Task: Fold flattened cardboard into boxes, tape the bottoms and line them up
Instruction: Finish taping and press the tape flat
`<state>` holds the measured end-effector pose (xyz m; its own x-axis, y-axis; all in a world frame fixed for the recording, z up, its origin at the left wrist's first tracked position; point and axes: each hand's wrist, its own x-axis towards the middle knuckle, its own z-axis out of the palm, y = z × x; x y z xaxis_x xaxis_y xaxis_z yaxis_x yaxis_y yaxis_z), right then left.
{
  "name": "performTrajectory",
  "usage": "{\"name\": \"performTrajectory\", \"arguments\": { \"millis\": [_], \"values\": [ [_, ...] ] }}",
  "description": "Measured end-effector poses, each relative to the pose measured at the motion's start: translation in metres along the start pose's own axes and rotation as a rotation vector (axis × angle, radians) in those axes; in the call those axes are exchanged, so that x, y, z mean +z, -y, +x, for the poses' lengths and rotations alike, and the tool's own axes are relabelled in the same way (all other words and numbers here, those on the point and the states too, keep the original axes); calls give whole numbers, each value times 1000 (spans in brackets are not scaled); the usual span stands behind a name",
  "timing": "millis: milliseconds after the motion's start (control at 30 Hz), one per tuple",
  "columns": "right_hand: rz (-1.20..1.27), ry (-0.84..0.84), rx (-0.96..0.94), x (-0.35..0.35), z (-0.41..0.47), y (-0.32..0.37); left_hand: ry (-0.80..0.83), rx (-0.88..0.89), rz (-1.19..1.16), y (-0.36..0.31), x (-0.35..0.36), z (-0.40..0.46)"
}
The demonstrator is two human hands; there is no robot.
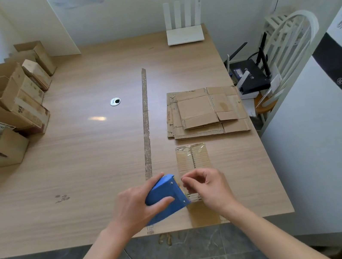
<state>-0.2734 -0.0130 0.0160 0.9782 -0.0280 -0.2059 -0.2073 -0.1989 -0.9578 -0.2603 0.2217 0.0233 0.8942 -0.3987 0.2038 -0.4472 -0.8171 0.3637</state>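
Observation:
A small cardboard box (192, 159) lies bottom-up near the table's front right edge, with clear tape across its seam. My left hand (137, 205) grips a blue tape dispenser (165, 198) held against the box's near end. My right hand (208, 185) pinches the clear tape at the dispenser's blade, over the box. A stack of flattened cardboard (205, 112) lies just beyond the box. A row of folded open boxes (3, 107) stands along the table's left edge.
A strip of worn tape (146, 120) runs down the wooden table (93, 156), with a round cable hole (115, 101) left of it. A white router (185, 34) stands at the back. A white chair (287, 46) carrying a black router (249, 75) is off the right edge.

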Motion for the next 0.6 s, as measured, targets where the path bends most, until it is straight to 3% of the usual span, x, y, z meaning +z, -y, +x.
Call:
{"name": "performTrajectory", "arguments": {
  "millis": [133, 600],
  "values": [
    [-114, -199, 148, -58, -24, -31, 226, -95, 172, 35, -15, -9],
    [7, -294, 281, -80, -35, -54, 325, -186, 175, 27, -11, 6]
  ]
}}
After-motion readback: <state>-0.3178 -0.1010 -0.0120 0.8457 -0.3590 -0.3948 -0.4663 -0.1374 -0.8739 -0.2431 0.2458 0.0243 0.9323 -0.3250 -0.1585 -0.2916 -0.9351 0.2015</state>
